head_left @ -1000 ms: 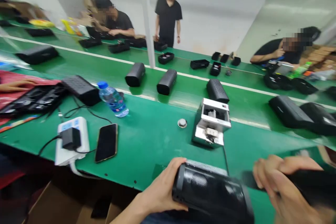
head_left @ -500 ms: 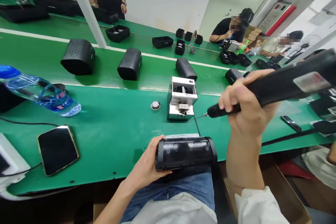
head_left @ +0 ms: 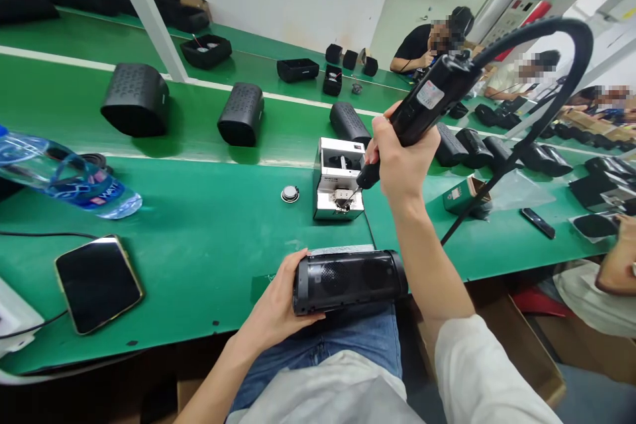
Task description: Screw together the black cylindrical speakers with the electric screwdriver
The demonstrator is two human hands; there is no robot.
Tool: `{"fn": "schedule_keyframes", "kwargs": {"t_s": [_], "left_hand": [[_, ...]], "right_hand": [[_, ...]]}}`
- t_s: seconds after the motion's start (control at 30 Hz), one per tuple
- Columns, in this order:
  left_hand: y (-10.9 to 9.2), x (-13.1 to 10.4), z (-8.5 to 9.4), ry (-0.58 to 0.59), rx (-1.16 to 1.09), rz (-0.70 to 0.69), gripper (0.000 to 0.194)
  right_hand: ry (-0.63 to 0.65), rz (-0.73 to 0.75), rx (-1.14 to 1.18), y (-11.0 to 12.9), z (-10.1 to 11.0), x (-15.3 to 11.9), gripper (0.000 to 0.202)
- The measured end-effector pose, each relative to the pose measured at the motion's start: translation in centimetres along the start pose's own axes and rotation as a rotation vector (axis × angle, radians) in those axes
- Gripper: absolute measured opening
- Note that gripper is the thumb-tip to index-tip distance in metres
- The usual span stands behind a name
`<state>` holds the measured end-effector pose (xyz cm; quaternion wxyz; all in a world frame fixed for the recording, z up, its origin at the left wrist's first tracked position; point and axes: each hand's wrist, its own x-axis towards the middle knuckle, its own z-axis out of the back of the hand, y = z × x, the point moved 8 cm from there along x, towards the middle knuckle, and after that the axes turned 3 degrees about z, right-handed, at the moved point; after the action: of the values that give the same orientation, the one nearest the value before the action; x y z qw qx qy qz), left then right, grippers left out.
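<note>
Left hand: you're clasping the black speaker, fingers half-curled.
Right hand: you're gripping the driver, fist closed.
Speaker: it's lying at six o'clock from the metal box; your one-ended hold could be letting it roll.
Cord: it's arching at two o'clock from your fist; tugging could be skewing your aim.

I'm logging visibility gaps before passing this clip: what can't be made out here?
All in the head view:
Whether the black screwdriver carries a screw: its tip, over the silver machine, is too small.
Lettering on its sticker: too small.
The right hand's palm: turned away, around the tool.
The speaker's underside: faces away from the camera.
The water bottle's cap and the white block: cut off by the left edge.
</note>
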<state>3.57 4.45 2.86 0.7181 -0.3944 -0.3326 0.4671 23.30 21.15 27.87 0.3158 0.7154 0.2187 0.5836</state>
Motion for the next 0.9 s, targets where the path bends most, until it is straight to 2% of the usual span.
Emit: {"fn": "schedule_keyframes", "kwargs": {"t_s": [0.2, 0.3, 0.4, 0.53, 0.63, 0.73, 0.9], "left_hand": [[-0.3, 0.1, 0.1, 0.02, -0.006, 0.002, 0.11], [-0.2, 0.2, 0.1, 0.021, -0.001, 0.012, 0.109], [-0.1, 0.2, 0.1, 0.015, -0.002, 0.01, 0.106], [0.1, 0.2, 0.1, 0.016, -0.001, 0.015, 0.104], [0.4, 0.2, 0.1, 0.014, 0.013, 0.025, 0.102], [0.6, 0.2, 0.0, 0.007, 0.018, 0.032, 0.1], [0.8, 0.1, 0.1, -0.013, 0.022, 0.02, 0.1]], "right_hand": [[0.113, -0.006, 0.002, -1.7, -0.5, -0.2, 0.041], [0.123, -0.047, -0.009, -1.5, -0.1, -0.8, 0.04], [0.102, -0.06, -0.036, 0.8, 1.7, -1.2, 0.036], [0.06, -0.04, -0.042, 6.0, 5.8, -1.6, 0.021], [-0.009, -0.06, -0.089, 8.9, 8.7, -2.3, 0.019], [-0.054, -0.071, -0.109, 10.3, 10.4, -3.1, 0.019], [-0.044, -0.076, -0.091, 10.1, 11.2, -3.8, 0.02]]}}
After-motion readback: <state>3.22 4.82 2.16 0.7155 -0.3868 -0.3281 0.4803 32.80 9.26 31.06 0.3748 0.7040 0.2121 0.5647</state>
